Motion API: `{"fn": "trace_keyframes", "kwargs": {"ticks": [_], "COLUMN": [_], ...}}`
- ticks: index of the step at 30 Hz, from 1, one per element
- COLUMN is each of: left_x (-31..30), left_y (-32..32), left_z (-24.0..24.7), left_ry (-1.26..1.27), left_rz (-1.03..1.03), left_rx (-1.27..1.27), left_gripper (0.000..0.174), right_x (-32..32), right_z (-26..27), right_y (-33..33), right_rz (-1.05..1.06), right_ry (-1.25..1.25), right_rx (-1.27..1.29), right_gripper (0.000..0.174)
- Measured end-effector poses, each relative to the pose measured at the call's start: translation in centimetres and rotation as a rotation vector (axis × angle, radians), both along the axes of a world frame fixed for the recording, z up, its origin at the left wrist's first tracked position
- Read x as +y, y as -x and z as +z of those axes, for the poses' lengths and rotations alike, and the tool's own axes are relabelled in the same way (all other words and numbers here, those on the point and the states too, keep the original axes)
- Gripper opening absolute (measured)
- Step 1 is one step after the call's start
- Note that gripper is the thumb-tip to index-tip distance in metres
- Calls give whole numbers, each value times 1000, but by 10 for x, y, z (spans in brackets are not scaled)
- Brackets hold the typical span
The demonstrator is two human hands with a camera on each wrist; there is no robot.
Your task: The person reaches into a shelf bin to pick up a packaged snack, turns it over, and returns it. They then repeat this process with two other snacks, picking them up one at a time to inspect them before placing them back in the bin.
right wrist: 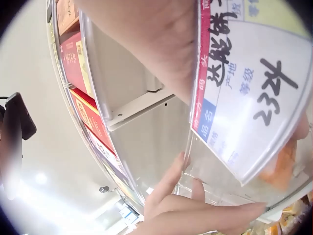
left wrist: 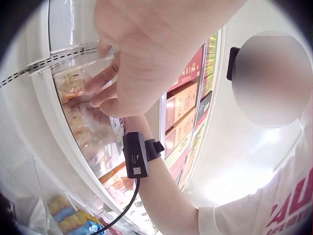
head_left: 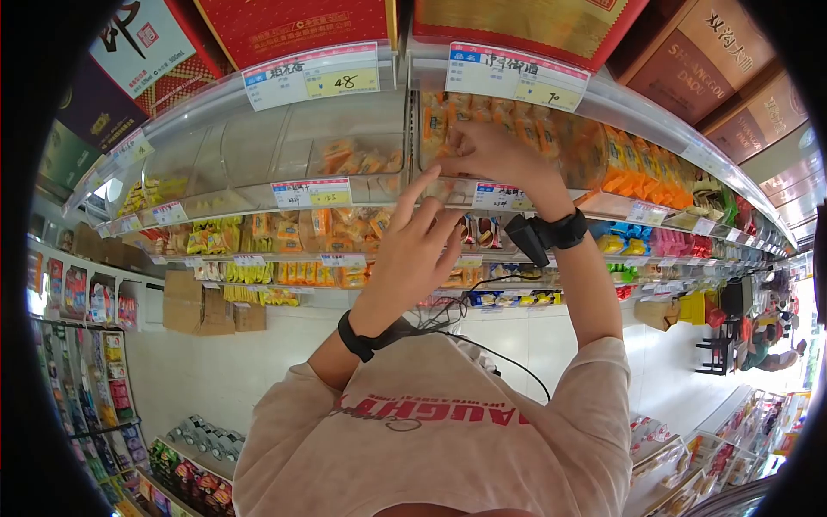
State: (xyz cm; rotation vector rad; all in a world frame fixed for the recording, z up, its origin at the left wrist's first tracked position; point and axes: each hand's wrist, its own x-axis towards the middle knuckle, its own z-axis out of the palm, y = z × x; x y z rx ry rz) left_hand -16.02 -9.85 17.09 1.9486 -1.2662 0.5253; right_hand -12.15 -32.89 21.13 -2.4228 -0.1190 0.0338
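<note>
In the head view my right hand point(head_left: 495, 155) reaches over the front of a clear bin point(head_left: 448, 191) of orange-wrapped snack packets point(head_left: 433, 121). Its fingers bend down among the packets at the bin's left end; I cannot tell if they pinch one. An orange packet point(right wrist: 279, 169) shows behind the price tag point(right wrist: 244, 88) in the right wrist view. My left hand point(head_left: 413, 254) is raised in front of the shelf, fingers loosely extended, the index fingertip right at the bin's front edge close to the right hand. Nothing shows in its grasp.
A neighbouring clear bin point(head_left: 258, 146) holds a few orange packets at its right end. Boxed liquor point(head_left: 301, 26) stands on the shelf above, and lower tiers hold more wrapped snacks point(head_left: 319, 226). Cables point(head_left: 465, 302) hang between my arms. A cardboard box point(head_left: 198, 302) sits on the floor.
</note>
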Motion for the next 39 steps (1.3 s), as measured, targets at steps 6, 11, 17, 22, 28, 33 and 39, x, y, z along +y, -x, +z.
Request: {"fn": "trace_keyframes", "kwargs": {"ticks": [6, 11, 17, 22, 28, 33, 39], "left_x": [2, 1, 1, 0, 1, 2, 2], "left_y": [2, 3, 5, 5, 3, 3, 4], "left_z": [-1, -1, -1, 2, -2, -1, 2], "left_ry": [-7, -17, -23, -31, -29, -27, -45], "left_rz": [-2, -7, -7, 1, -4, -14, -16], "left_rx": [21, 32, 29, 5, 49, 62, 75], "left_gripper": [16, 16, 13, 6, 17, 17, 16], "right_x": [5, 2, -9, -3, 14, 15, 3], "right_z": [12, 18, -5, -3, 12, 16, 3], "right_y": [6, 6, -5, 3, 9, 11, 5], "right_rz": [-21, 54, 168, 67, -136, -23, 31], "right_ry": [-20, -34, -82, -98, 97, 15, -67], "right_rx": [-77, 4, -27, -41, -263, -222, -186], "right_gripper": [51, 40, 36, 41, 30, 27, 28]}}
